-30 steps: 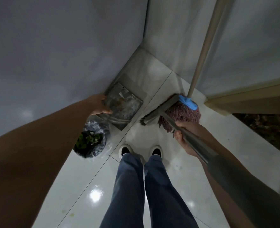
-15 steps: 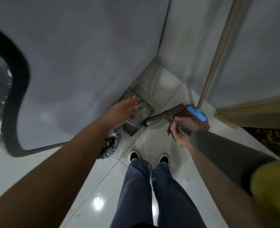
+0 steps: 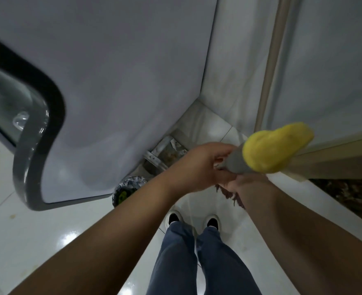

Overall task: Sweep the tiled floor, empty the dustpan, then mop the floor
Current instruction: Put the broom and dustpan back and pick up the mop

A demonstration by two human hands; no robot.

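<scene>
Left hand: reaching across, fingers curling round the grey broom handle just below its yellow grip.
Right hand: mostly hidden under the handle and the left hand; seeming to be gripping the same handle from beneath, touching the left hand.
Broom handle: pointing up toward the camera, yellow grip blurred and nearest the lens.
Dustpan: lying in the corner against the wall, partly hidden behind the left hand, holding bits of debris.
Mop: reddish strands showing below the right wrist; pale pole leaning up the wall.
Bin: standing by the wall, lined with a dark bag, just left of the shoes.
Tiled floor: glossy white, reflecting light spots.
</scene>
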